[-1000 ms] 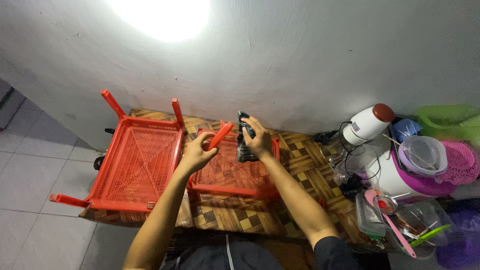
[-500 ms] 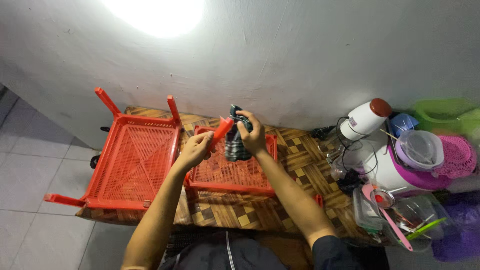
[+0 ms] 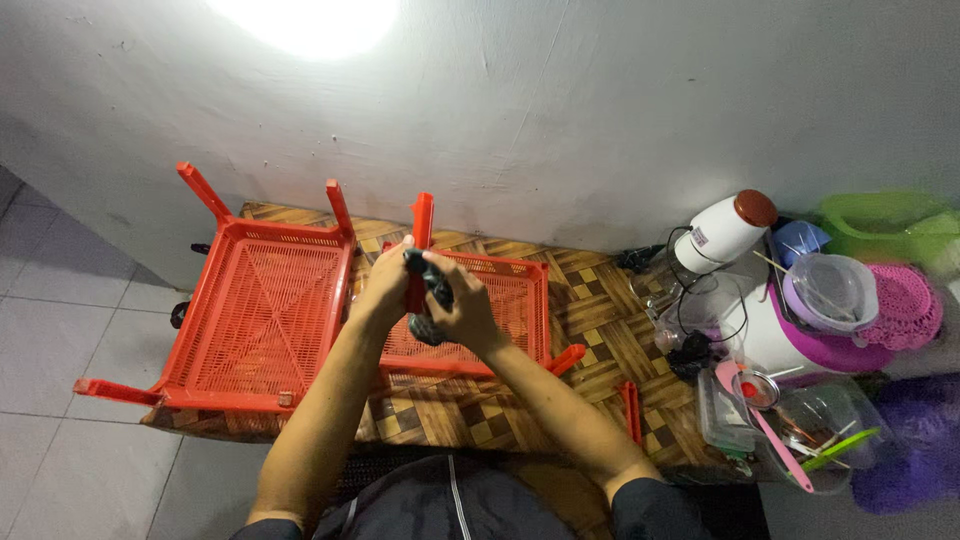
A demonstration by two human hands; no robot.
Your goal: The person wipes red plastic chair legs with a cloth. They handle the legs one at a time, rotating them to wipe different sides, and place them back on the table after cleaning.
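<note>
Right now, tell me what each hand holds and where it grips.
The left hand grips a red plastic leg around its lower part; the upper end sticks up free. The right hand clutches a dark cloth, bunched against that leg.

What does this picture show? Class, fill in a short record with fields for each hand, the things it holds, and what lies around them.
Left hand: left hand grips the red plastic leg, which stands upright.
Right hand: right hand wraps a dark cloth against the leg.
Below the hands: small red tray on the patterned table.
To the left: large red tray, legs pointing up.
Loose parts: red leg lying near the table's front edge.
To the right: white appliance, clear containers, pink basket.
</note>
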